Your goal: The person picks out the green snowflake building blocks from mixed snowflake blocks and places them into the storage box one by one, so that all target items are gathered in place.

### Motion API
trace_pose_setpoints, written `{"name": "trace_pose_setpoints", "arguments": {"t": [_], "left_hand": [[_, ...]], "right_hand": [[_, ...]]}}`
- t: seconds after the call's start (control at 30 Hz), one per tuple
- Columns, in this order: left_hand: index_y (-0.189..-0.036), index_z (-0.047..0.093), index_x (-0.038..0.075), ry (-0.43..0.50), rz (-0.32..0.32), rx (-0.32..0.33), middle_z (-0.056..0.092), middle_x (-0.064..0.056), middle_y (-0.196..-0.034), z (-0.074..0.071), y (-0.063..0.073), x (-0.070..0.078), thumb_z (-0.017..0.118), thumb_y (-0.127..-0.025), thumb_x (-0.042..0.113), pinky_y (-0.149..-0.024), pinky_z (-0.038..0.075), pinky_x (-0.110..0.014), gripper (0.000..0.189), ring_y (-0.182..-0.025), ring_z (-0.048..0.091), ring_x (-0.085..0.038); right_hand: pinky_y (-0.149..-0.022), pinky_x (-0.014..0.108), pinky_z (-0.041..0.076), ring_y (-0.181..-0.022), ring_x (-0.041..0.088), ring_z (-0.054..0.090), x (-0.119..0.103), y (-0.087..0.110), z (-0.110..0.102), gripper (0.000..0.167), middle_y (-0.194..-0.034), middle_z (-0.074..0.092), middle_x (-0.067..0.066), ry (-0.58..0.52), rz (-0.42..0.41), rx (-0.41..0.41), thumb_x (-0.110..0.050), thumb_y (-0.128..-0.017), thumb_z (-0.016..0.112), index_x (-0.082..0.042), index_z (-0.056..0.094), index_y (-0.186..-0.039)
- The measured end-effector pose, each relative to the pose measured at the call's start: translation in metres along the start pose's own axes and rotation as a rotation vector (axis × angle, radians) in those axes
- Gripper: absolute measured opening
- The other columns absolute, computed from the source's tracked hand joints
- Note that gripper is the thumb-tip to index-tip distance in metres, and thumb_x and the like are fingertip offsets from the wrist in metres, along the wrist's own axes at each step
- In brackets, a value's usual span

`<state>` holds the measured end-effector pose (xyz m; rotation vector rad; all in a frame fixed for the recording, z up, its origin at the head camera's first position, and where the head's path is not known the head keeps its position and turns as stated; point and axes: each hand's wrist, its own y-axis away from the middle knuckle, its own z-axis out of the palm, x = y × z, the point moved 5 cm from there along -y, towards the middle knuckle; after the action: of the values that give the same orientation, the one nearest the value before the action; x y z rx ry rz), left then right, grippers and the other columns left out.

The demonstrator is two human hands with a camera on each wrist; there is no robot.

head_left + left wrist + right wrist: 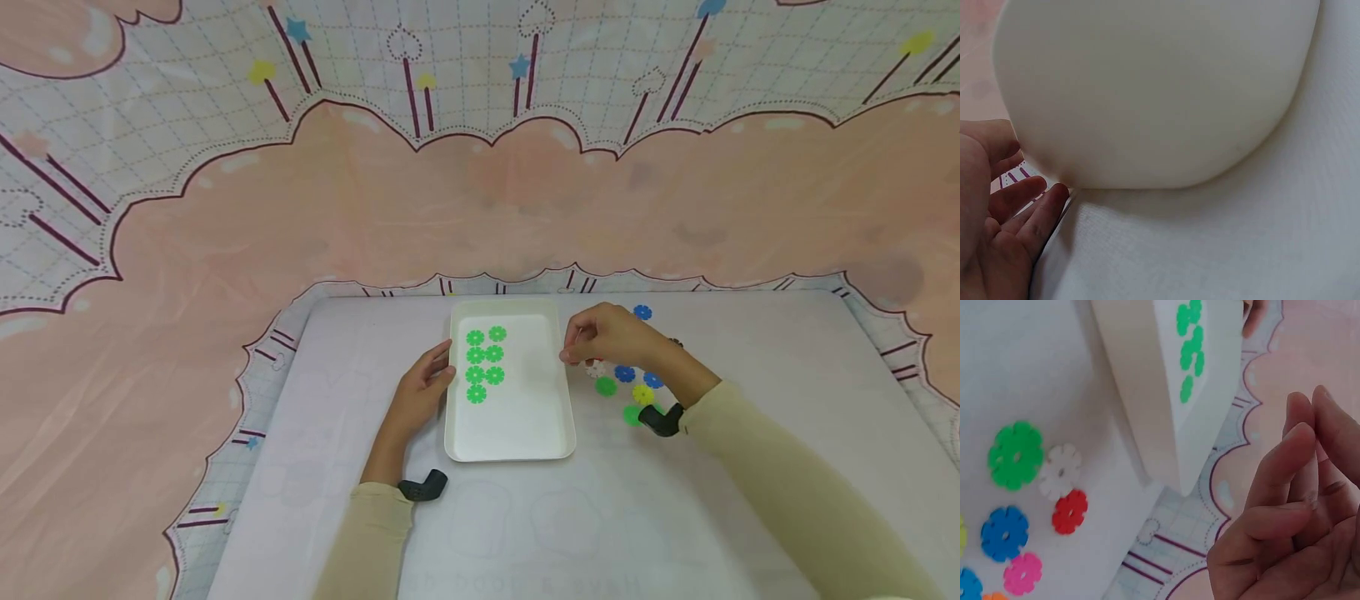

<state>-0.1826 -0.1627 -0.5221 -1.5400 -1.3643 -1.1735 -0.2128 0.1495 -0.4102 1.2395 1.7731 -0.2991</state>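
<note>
A white tray (517, 429) lies on the table, and several green snowflake discs (476, 393) stand in two columns on its left side. My left hand (420, 398) is at the tray's left side, its fingertips touching the outer wall, with fingers loosely bent in the left wrist view. Beside the right rim hovers my right hand (611, 333). Its thumb and fingertips (1300, 440) meet in the right wrist view, and no disc shows between them. Below and behind it are loose discs, among them a blue disc (1005, 534), a white disc (1054, 478) and a red disc (1070, 512).
More loose discs lie right of the tray, including a yellow disc (642, 394) and a blue disc (642, 312) farther back. Part of this group is hidden under the right forearm. White cloth covers the table (495, 533), and a patterned curtain (525, 208) hangs behind it.
</note>
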Motion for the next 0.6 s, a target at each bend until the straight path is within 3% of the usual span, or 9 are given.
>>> {"name": "trace_pose_setpoints", "arguments": {"t": [0.2, 0.37, 0.43, 0.6], "left_hand": [[-0.153, 0.048, 0.026, 0.004, -0.023, 0.003, 0.056, -0.007, -0.151, 0.0, 0.0, 0.0, 0.063, -0.103, 0.028, -0.108, 0.051, -0.046, 0.052, -0.134, 0.059, -0.028], [-0.152, 0.048, 0.027, -0.002, -0.029, 0.006, 0.055, -0.008, -0.151, 0.0, 0.0, 0.0, 0.063, -0.103, 0.029, -0.108, 0.051, -0.047, 0.052, -0.135, 0.058, -0.029], [-0.152, 0.048, 0.026, -0.002, -0.028, 0.006, 0.055, -0.009, -0.151, -0.001, 0.0, 0.001, 0.063, -0.103, 0.029, -0.109, 0.051, -0.049, 0.052, -0.135, 0.058, -0.03], [-0.153, 0.048, 0.027, -0.006, -0.032, 0.006, 0.055, -0.008, -0.151, 0.0, 0.0, 0.002, 0.063, -0.103, 0.03, -0.109, 0.05, -0.05, 0.052, -0.136, 0.057, -0.029]], "right_hand": [[-0.081, 0.048, 0.059, -0.084, 0.03, 0.065, 0.011, 0.011, -0.012, 0.011, -0.084, 0.073, 0.008, 0.023, 0.025, -0.01, -0.023, -0.092, 0.077, -0.013, 0.073, -0.09], [-0.08, 0.045, 0.057, -0.089, 0.032, 0.064, 0.024, 0.021, -0.021, 0.012, -0.095, 0.075, 0.013, 0.062, 0.052, -0.02, -0.026, -0.093, 0.077, -0.015, 0.075, -0.097], [-0.08, 0.045, 0.057, -0.092, 0.033, 0.064, 0.028, 0.026, -0.023, 0.014, -0.097, 0.075, 0.012, 0.075, 0.058, -0.024, -0.027, -0.093, 0.077, -0.015, 0.075, -0.1], [-0.081, 0.034, 0.057, -0.093, 0.022, 0.065, 0.039, 0.036, -0.028, 0.019, -0.096, 0.075, 0.004, 0.165, 0.058, -0.035, -0.029, -0.092, 0.077, -0.015, 0.076, -0.105]]}}
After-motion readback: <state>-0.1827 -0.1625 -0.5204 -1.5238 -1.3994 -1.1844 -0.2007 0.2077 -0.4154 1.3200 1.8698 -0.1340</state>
